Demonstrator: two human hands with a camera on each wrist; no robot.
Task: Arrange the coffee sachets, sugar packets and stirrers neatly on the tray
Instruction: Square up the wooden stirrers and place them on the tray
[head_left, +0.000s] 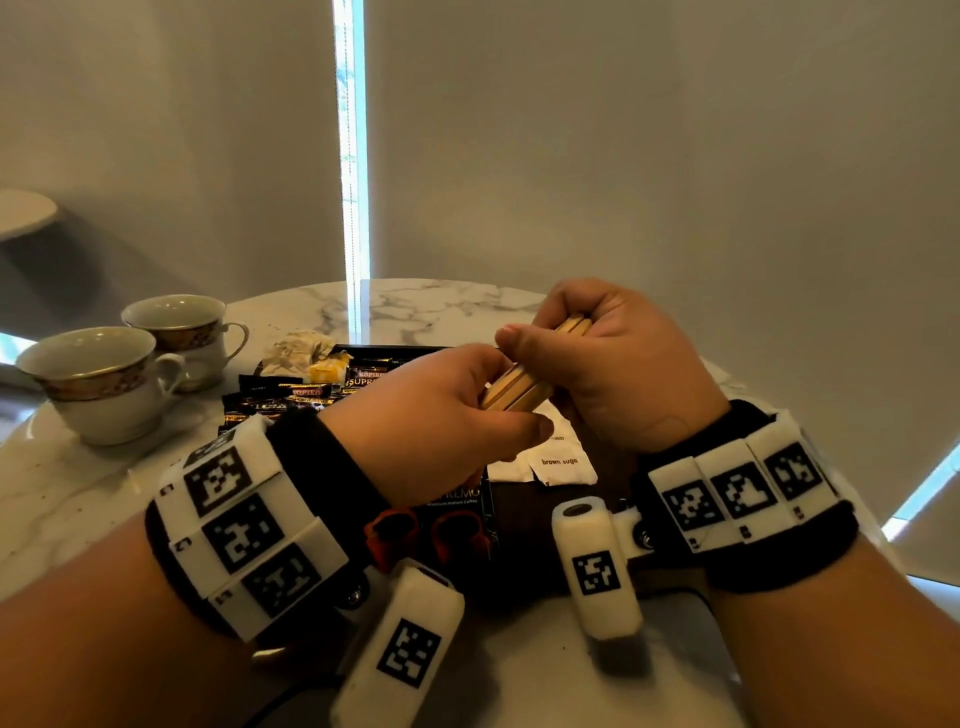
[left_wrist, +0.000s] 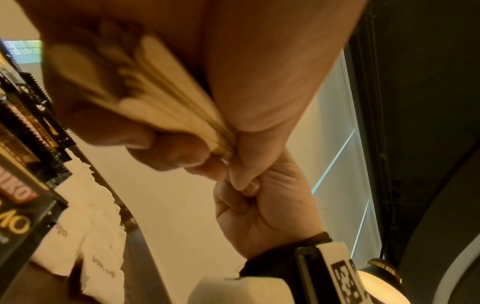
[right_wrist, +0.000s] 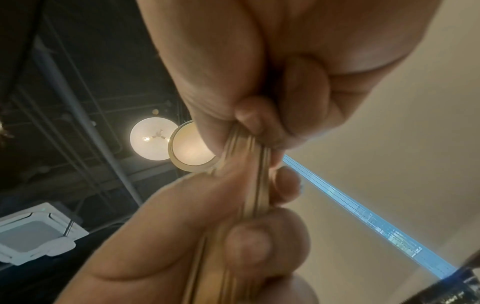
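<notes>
Wooden stirrers (head_left: 524, 384): one bundle, held above the tray (head_left: 524, 499), left hand (head_left: 441, 415) gripping the near end, right hand (head_left: 613, 358) curled round the far end.
Sugar packets (head_left: 563, 462): white, on the tray beneath the hands.
Coffee sachets (head_left: 296, 395): black, heaped at the tray's far-left.
Two teacups (head_left: 104, 384): far left on the marble desk (head_left: 67, 488).
</notes>
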